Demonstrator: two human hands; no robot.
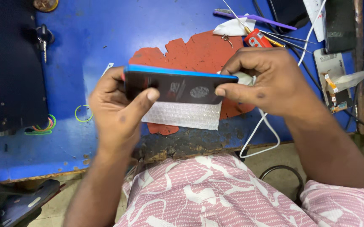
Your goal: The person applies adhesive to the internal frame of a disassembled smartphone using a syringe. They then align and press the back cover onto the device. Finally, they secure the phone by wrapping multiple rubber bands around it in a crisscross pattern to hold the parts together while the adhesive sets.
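Gripping a dark smartphone (pixel 177 86) with a bright blue edge, both hands hold it lengthwise just above the near part of the blue workbench (pixel 106 29), its dark face turned toward the camera. The left hand (pixel 114 111) is closed around the phone's left end, thumb pressed on the face. The right hand (pixel 270 80) pinches the right end, thumb on the lower corner and fingers curled over the top, with a wad of white cloth (pixel 245 77) tucked under them.

Just below the phone lies a strip of clear bubble wrap (pixel 182 115), resting on a ragged red mat (pixel 198 52). A white cable (pixel 259 134) loops over the near edge of the bench on the right.

Farther off, at the far right, lie a purple pry tool (pixel 270 20), a small red item (pixel 257 40) and thin metal probes (pixel 282 40). A stripped phone frame (pixel 331 71) and another dark phone (pixel 339 25) sit at the right edge. On the left are a green rubber band (pixel 81 114), a bunch of coloured bands (pixel 43 126) and keys (pixel 43 38).
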